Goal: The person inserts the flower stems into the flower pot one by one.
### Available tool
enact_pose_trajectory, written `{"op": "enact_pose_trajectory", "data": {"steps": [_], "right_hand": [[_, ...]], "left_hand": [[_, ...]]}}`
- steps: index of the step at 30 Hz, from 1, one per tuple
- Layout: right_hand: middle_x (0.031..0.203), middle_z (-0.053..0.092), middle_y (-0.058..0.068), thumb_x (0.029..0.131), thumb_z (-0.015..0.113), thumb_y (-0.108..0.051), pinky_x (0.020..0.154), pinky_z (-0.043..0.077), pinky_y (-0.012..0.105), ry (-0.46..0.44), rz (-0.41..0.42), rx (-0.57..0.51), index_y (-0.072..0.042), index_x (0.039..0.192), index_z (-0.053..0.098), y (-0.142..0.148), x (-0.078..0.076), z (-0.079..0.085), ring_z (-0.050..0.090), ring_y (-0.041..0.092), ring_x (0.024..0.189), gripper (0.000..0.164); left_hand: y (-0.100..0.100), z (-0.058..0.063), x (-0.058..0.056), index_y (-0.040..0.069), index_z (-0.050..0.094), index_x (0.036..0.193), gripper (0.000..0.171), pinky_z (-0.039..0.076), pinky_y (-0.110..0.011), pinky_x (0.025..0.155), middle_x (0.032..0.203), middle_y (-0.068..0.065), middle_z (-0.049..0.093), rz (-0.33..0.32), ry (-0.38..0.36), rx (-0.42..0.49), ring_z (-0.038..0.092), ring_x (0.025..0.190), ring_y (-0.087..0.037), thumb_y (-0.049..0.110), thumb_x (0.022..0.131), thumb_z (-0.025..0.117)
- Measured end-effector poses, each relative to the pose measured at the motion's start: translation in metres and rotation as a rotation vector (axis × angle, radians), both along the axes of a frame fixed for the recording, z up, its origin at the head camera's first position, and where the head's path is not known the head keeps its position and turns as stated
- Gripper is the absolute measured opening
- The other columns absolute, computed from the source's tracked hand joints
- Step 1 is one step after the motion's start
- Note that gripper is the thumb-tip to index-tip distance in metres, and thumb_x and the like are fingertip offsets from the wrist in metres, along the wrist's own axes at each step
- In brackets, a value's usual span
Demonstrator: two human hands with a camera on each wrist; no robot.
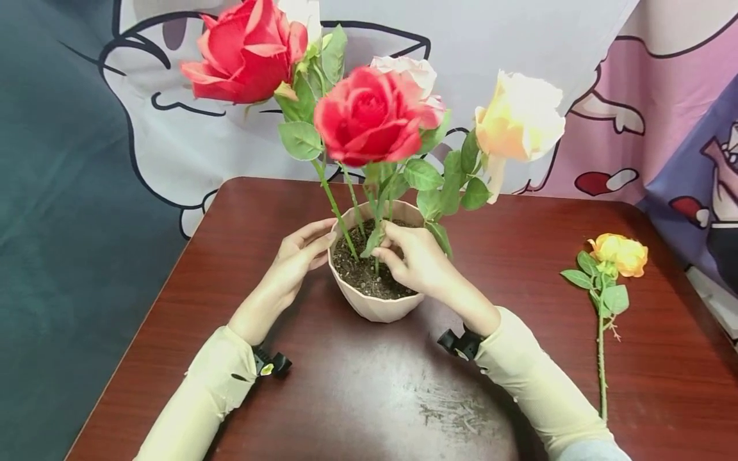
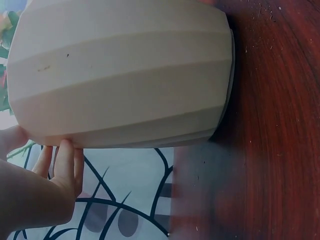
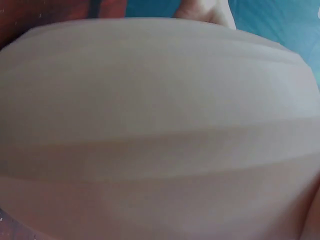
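Observation:
A pale faceted flower pot [image 1: 375, 310] filled with dark soil [image 1: 360, 275] stands on the table, with several roses upright in it. Over the pot, my right hand [image 1: 419, 256] pinches the green stem of the front red rose [image 1: 371, 118] low down, near a leaf. My left hand [image 1: 298, 256] rests against the pot's left side with fairly straight fingers, its thumb by the rim. In the left wrist view, the fingers [image 2: 64, 162] touch the pot's outer wall [image 2: 125, 90]. The pot wall [image 3: 160, 100] fills most of the right wrist view, hiding the pinching fingertips.
Another red rose [image 1: 245, 54] leans left in the pot, and a pale yellow rose [image 1: 519, 118] leans right. A yellow-orange rose [image 1: 619, 255] with a long stem lies on the table's right side. Behind the brown table [image 1: 357, 397] hangs a printed cloth [image 1: 230, 147].

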State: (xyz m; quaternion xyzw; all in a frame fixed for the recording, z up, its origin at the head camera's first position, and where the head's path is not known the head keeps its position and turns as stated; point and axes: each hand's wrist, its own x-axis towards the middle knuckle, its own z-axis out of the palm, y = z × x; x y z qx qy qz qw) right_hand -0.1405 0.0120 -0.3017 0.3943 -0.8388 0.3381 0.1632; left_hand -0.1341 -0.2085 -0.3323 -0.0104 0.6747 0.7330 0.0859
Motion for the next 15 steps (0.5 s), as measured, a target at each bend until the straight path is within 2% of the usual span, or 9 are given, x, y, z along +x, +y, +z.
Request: {"op": "enact_pose_trajectory", "data": {"steps": [4,9,15], "right_hand": [[0.065,0.058,0.000,0.084,0.067,-0.010,0.055,0.042,0.027,0.017,0.003,0.004,-0.009,0.075,0.052,0.000,0.003,-0.002,0.049,0.011,0.057,0.018],[0.068,0.060,-0.002,0.087,0.065,-0.013,0.055,0.040,0.026,-0.038,-0.037,0.021,-0.009,0.080,0.053,0.000,0.007,-0.003,0.047,0.010,0.056,0.014],[0.075,0.065,-0.003,0.085,0.069,-0.020,0.059,0.044,0.025,-0.090,-0.094,-0.035,-0.011,0.086,0.055,0.002,0.011,-0.004,0.055,0.007,0.063,0.016]], "left_hand": [[0.002,-0.001,0.000,0.007,0.048,0.135,0.044,0.047,-0.020,0.080,0.122,0.000,0.055,0.001,-0.007,-0.004,0.052,0.100,-0.004,0.018,0.093,0.057],[0.001,0.000,0.000,0.007,0.048,0.135,0.044,0.047,-0.018,0.078,0.123,-0.001,0.054,0.012,-0.018,-0.003,0.053,0.099,-0.003,0.018,0.093,0.057],[0.001,0.001,0.000,0.007,0.048,0.135,0.045,0.047,-0.019,0.080,0.124,-0.001,0.054,0.004,-0.012,-0.002,0.053,0.101,-0.003,0.019,0.093,0.058]]}}
